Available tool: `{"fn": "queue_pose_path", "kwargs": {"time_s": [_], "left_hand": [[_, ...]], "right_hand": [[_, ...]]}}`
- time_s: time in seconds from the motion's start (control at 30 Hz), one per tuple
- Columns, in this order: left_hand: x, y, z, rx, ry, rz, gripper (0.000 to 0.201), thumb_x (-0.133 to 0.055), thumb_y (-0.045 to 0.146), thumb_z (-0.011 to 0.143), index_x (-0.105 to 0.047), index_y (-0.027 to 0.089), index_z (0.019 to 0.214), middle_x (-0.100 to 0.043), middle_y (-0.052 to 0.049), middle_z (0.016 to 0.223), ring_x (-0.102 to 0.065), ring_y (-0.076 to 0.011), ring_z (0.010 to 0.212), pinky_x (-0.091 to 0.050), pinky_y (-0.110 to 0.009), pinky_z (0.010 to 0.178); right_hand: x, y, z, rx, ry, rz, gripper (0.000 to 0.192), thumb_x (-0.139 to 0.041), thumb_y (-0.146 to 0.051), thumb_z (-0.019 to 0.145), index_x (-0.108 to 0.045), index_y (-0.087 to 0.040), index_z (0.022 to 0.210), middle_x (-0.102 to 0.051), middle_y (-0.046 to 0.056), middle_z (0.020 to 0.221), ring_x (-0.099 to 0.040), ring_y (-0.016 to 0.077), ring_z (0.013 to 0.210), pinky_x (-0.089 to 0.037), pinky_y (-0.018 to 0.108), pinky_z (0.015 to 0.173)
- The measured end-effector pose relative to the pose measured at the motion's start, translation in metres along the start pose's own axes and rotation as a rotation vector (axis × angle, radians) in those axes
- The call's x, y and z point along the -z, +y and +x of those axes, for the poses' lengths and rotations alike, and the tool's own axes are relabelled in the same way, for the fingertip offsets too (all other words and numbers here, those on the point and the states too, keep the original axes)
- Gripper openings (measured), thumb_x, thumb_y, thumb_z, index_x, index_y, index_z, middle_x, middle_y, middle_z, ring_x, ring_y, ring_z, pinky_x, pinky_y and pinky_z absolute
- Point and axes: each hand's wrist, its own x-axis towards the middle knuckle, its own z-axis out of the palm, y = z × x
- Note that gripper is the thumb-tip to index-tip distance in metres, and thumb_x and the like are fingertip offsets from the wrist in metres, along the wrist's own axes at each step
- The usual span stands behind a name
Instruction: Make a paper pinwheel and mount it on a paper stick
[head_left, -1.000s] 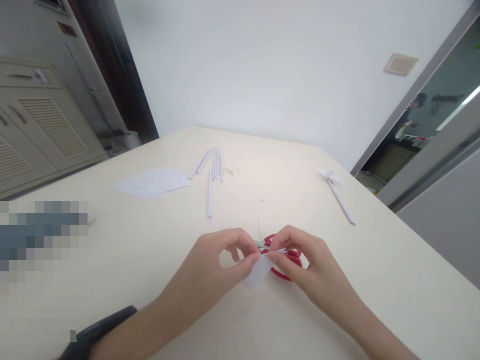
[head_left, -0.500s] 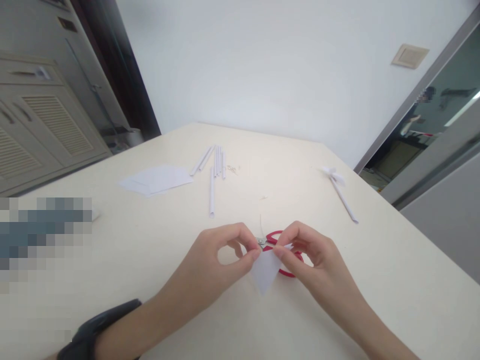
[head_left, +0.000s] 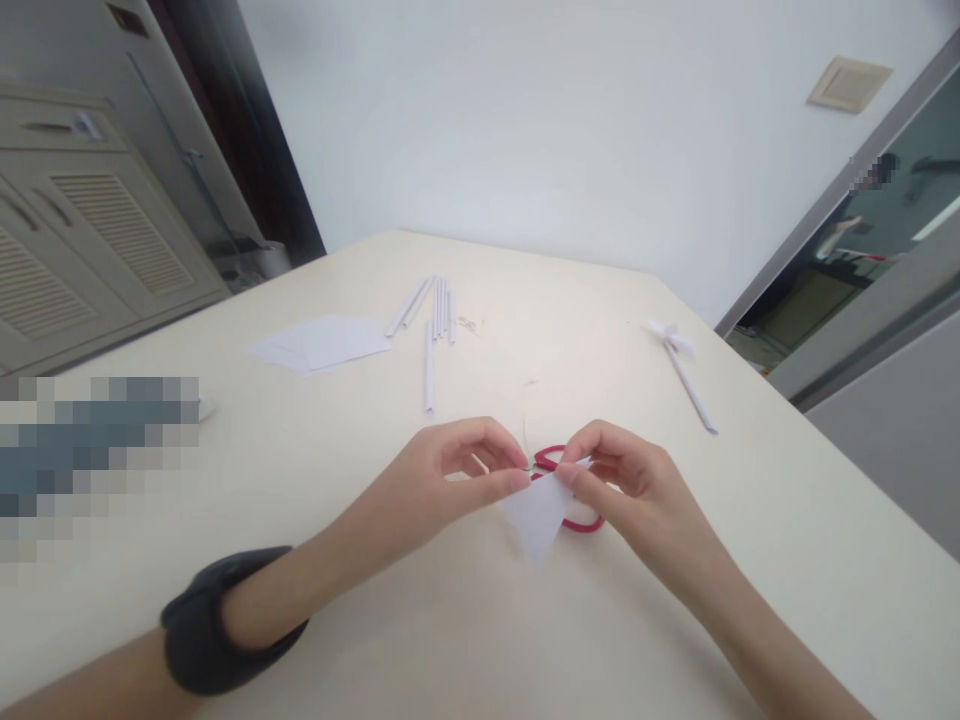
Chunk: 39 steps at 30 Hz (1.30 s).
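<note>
A small piece of white paper (head_left: pixel 538 520) hangs pointed end down between my two hands, above the table. My left hand (head_left: pixel 469 465) pinches its upper left edge between thumb and fingers. On the other side, my right hand (head_left: pixel 615 475) grips the upper right edge in a pinch. Behind the paper lie scissors with red handles (head_left: pixel 585 525), partly covered by the paper and my right hand; their blades are mostly hidden. A thin pale strand (head_left: pixel 526 435) lies just beyond my fingertips.
Rolled paper tubes (head_left: pixel 430 365) lie further back, with small pale rubber-band-like loops (head_left: pixel 467 324) beside them. Flat white sheets (head_left: pixel 322 345) are at the left. A paper pinwheel-like piece on a stick (head_left: pixel 688 385) lies at the right. Another person (head_left: pixel 832 240) shows through the doorway.
The view has shifted slightly, so the table things sit a little higher. Both hands stay pinched on the paper, with my left wrist turned a little and more of its dark band showing.
</note>
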Motion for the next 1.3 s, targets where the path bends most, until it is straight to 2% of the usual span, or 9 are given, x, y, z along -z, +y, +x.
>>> {"fn": "queue_pose_path", "kwargs": {"time_s": [0.1,0.27,0.47,0.6,0.7,0.83,1.0,1.13,1.3], "left_hand": [[-0.004,0.0,-0.002,-0.053,-0.023,0.036,0.018,-0.055,0.033,0.082,-0.061,0.019,0.074,-0.064,0.0,0.076,-0.06,-0.0159,0.074,-0.046,-0.028,0.073],[-0.004,0.003,-0.003,-0.017,-0.057,0.046,0.012,-0.054,0.026,0.08,-0.063,0.018,0.077,-0.064,-0.002,0.078,-0.061,-0.0165,0.076,-0.048,-0.03,0.075],[-0.004,-0.008,0.0,-0.038,-0.025,-0.187,0.007,-0.057,0.025,0.08,-0.056,0.019,0.082,-0.065,-0.001,0.084,-0.063,-0.0168,0.083,-0.049,-0.032,0.081],[-0.005,-0.012,0.002,-0.009,-0.027,-0.284,0.014,-0.062,0.027,0.077,-0.054,0.019,0.084,-0.065,-0.003,0.087,-0.064,-0.0189,0.087,-0.049,-0.036,0.085],[-0.005,-0.009,0.002,0.032,-0.042,-0.275,0.015,-0.064,0.026,0.076,-0.054,0.018,0.084,-0.066,-0.003,0.085,-0.064,-0.0187,0.085,-0.049,-0.034,0.082],[-0.006,-0.004,0.0,0.044,-0.028,-0.268,0.013,-0.061,0.023,0.078,-0.056,0.018,0.089,-0.066,-0.003,0.086,-0.063,-0.0153,0.079,-0.05,-0.03,0.077],[-0.01,-0.009,0.0,0.016,0.002,-0.302,0.015,-0.06,0.022,0.079,-0.057,0.018,0.094,-0.065,-0.003,0.09,-0.062,-0.0137,0.078,-0.05,-0.028,0.076],[-0.013,-0.016,0.002,-0.039,-0.051,-0.327,0.012,-0.06,0.023,0.079,-0.056,0.018,0.089,-0.064,-0.002,0.088,-0.061,-0.0146,0.081,-0.049,-0.028,0.076],[-0.015,-0.016,0.002,-0.011,-0.083,-0.3,0.009,-0.051,0.02,0.084,-0.059,0.015,0.08,-0.06,-0.001,0.077,-0.058,-0.013,0.074,-0.047,-0.028,0.074]], "right_hand": [[-0.006,-0.003,-0.003,0.007,-0.036,-0.084,0.009,-0.055,-0.027,0.082,-0.055,-0.02,0.076,-0.062,0.002,0.08,-0.059,0.0156,0.074,-0.046,0.028,0.064],[-0.007,-0.007,-0.004,0.017,-0.036,-0.114,0.009,-0.053,-0.027,0.084,-0.054,-0.02,0.078,-0.062,0.002,0.084,-0.056,0.013,0.069,-0.046,0.028,0.064],[-0.011,0.002,-0.002,-0.01,-0.108,-0.102,0.008,-0.058,-0.027,0.08,-0.054,-0.022,0.084,-0.058,-0.003,0.078,-0.052,0.0115,0.067,-0.04,0.022,0.056],[-0.013,0.003,-0.002,-0.014,-0.111,-0.046,0.002,-0.056,-0.022,0.079,-0.055,-0.02,0.078,-0.051,-0.004,0.07,-0.048,0.0104,0.063,-0.037,0.021,0.053],[-0.012,0.002,-0.001,-0.065,-0.105,0.035,0.004,-0.056,-0.023,0.079,-0.057,-0.02,0.078,-0.053,-0.003,0.073,-0.05,0.0115,0.067,-0.04,0.022,0.058],[-0.011,0.004,0.002,-0.157,-0.101,0.14,0.011,-0.061,-0.029,0.076,-0.059,-0.019,0.081,-0.059,0.0,0.073,-0.055,0.0139,0.066,-0.04,0.024,0.056],[-0.011,0.003,0.003,-0.156,-0.128,0.229,0.012,-0.062,-0.027,0.076,-0.06,-0.018,0.083,-0.064,0.003,0.077,-0.061,0.0194,0.082,-0.046,0.028,0.069],[-0.014,0.0,0.001,-0.135,-0.175,0.229,0.016,-0.062,-0.023,0.077,-0.064,-0.018,0.092,-0.067,0.003,0.087,-0.061,0.0175,0.083,-0.045,0.027,0.071],[-0.021,0.003,0.001,-0.106,-0.153,0.209,0.016,-0.059,-0.022,0.079,-0.068,-0.016,0.09,-0.068,0.003,0.08,-0.06,0.0168,0.079,-0.045,0.027,0.072]]}}
